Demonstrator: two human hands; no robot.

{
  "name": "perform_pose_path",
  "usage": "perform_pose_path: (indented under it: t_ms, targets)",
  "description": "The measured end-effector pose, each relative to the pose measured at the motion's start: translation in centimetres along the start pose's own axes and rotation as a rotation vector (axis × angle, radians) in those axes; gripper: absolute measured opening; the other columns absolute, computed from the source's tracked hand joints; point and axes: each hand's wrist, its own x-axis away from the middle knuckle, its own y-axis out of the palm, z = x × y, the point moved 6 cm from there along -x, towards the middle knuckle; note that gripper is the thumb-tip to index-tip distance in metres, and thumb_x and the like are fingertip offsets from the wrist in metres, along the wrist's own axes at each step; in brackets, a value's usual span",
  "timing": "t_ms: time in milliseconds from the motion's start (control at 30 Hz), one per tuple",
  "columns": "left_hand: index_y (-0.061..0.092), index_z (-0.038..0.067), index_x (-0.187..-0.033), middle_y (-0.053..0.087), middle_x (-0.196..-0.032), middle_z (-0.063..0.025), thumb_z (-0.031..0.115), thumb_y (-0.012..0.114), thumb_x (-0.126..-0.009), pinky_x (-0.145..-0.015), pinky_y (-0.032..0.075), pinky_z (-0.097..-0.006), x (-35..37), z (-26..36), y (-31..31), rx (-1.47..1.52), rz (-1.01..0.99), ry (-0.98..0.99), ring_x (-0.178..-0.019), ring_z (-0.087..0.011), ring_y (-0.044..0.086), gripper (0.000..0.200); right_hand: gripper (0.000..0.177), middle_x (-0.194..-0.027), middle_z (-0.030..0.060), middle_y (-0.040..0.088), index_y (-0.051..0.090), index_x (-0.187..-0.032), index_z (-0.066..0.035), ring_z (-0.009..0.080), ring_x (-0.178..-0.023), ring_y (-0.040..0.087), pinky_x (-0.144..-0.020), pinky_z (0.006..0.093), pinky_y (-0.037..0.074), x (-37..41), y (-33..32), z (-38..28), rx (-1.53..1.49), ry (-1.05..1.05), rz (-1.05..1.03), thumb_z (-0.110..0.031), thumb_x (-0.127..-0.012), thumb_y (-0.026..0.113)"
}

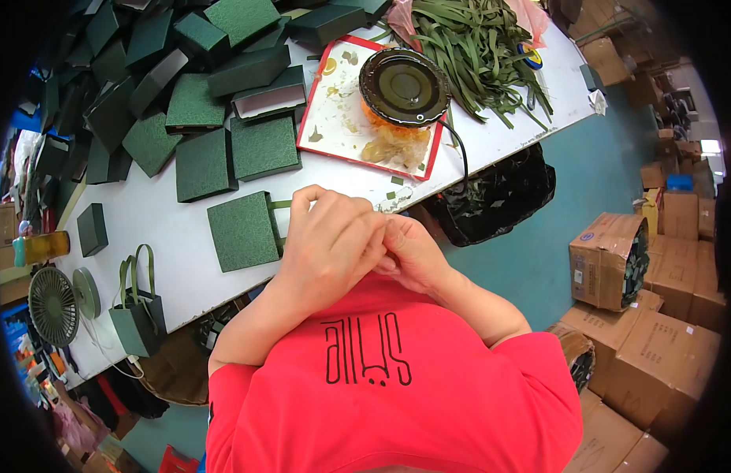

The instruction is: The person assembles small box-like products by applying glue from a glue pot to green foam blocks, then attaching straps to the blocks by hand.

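Can't tell what I'm pinching, if anything; my left hand (331, 234) covers the tips. Its fingers are curled, bunched against my right hand (416, 254). Boxy green bag (241, 231) lies just beside, strap (280, 204) vanishing behind my left. Further off: red-edged board (324, 118), black-topped pot (405, 83), ribbons (477, 49).

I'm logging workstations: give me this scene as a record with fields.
Left hand: fingers curled, meeting right hand
Grip: anything held is hidden
Nearest: green textured square box, beside left hand
Upright: small dark green bag, ribbon handles
Board: white rectangle, red edged, bearing round black pot
Far side: green boxes, green ribbon heap
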Motion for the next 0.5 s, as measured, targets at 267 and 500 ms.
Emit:
perform_pose_path:
  t_ms: [267,500]
  targets:
    - [0.05,0.006,-0.077,0.053,-0.079,-0.0092,-0.005,0.063,-0.071,-0.068,0.041,-0.0417,0.4,-1.0,1.3,0.21,-0.138,-0.159,-0.068,-0.03,0.052,0.018,0.019,-0.072,0.0058,0.062,0.061,-0.104,-0.005,0.0064,-0.05,0.041,-0.047,0.0211,0.033,3.4,-6.2,-7.2,0.214,-0.245,0.357,-0.023,-0.104,0.054]
    - [0.064,0.008,-0.087,0.063,-0.09,-0.0068,0.001,0.068,-0.075,-0.073,0.045,-0.0364,-0.1,2.3,5.3,0.31,-0.44,0.093,-0.082,-0.027,0.06,0.014,0.034,-0.065,0.0018,0.062,0.061,-0.082,-0.002,0.0066,-0.053,0.049,-0.051,0.0233,0.039,10.5,-19.8,-26.4,1.015,-0.863,1.157,-0.026,-0.105,0.053]
